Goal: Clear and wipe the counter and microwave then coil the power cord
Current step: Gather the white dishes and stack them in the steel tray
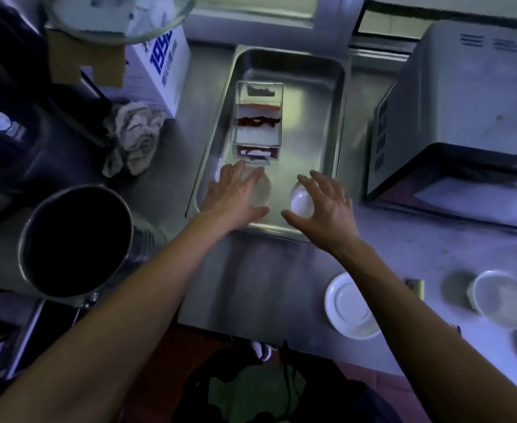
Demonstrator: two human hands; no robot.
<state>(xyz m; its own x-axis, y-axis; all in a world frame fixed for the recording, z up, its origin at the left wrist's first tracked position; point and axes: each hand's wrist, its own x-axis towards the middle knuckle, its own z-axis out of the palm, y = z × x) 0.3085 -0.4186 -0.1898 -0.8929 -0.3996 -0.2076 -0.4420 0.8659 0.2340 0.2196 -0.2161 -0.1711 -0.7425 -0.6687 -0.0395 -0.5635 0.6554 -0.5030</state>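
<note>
A deep steel tray (336,96) sits on the steel counter (260,285) ahead of me. Inside it stand a clear plastic box (258,114) with red and dark residue, a clear round lid or dish (262,189) and a small white bowl (300,201). My left hand (236,196) hovers with spread fingers over the clear dish. My right hand (324,206) is spread just over the white bowl, gripping nothing. The microwave (464,111) stands at the right, its top spotted with dirt. A crumpled cloth (135,135) lies left of the tray.
A large steel pot (77,242) stands at the near left beside dark equipment. A white carton (162,65) and a glass bowl (120,16) are at the back left. A white saucer (348,306) and several small clear dishes (498,297) lie on the counter at the near right.
</note>
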